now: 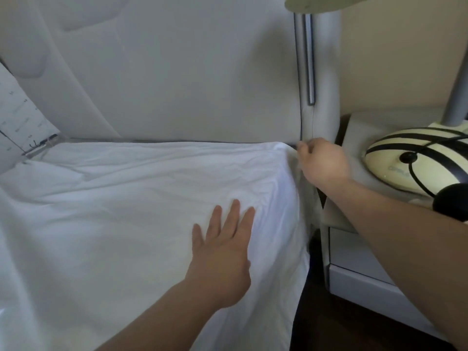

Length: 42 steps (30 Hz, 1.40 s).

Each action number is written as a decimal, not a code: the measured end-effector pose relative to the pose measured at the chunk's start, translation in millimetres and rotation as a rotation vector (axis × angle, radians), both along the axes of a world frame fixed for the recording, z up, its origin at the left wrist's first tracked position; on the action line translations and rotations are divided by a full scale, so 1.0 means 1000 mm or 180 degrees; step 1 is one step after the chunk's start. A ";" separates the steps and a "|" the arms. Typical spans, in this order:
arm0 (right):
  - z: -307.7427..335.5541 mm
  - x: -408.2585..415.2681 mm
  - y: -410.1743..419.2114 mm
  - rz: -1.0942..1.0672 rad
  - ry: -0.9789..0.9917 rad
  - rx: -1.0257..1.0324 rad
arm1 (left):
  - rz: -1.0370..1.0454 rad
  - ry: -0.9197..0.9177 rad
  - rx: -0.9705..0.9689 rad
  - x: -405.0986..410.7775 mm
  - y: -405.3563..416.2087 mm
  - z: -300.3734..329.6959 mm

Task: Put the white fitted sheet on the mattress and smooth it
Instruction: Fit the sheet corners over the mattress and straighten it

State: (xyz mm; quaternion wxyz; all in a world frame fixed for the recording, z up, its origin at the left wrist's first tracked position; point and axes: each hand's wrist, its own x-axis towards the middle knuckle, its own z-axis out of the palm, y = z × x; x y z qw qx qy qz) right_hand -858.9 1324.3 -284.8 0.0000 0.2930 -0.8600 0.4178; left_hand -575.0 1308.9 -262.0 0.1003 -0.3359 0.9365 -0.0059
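A person's left hand [222,254] lay flat on the white fitted sheet [131,198], palm down, its fingers [234,214] straight and slightly spread, its grip released and holding nothing. The hand pressed on the top of the bed near the right-hand edge, where the cloth showed fine creases.

The right hand [323,162] reached to the far corner of the bed, at the foot of the padded headboard [177,72]. Its fingers were curled and its grip was closed on the corner of the sheet, pinching the fabric just where the sheet met the headboard's upright side post [326,72]. How far the corner was pulled down over the mattress could not be told; the mattress itself was hidden under the cloth.

The sheet covered the visible bed top up to the headboard and hung loose down the right side, its lower edge draping toward the dark floor [329,325]. Broad folds ran across it toward the left.

Beside the bed stood a pale nightstand [354,274], and on it rested a cream lamp base with black stripes [415,160], its grey stem [455,97] rising beside the wall. A white printed packet [20,122] leaned at the left of the headboard.
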 end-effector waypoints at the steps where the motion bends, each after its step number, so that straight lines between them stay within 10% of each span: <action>1: 0.002 0.005 -0.001 0.0357 0.0157 0.0645 | -0.0007 0.0017 -0.0039 -0.001 -0.001 0.000; 4: 0.001 0.020 -0.004 0.1181 0.0287 0.1670 | -0.0011 0.0051 -0.0085 -0.001 0.000 -0.003; 26: -0.003 0.010 -0.005 0.0970 0.0483 0.1182 | 0.0208 -0.0221 0.0023 0.038 0.003 0.005; 33: -0.004 0.047 0.011 0.0605 0.1592 -0.0228 | -0.0007 -0.0570 0.0541 0.049 0.014 0.019; 42: 0.041 0.114 -0.064 0.1457 0.0758 0.1505 | 0.0307 0.0107 -0.0139 0.101 -0.015 0.041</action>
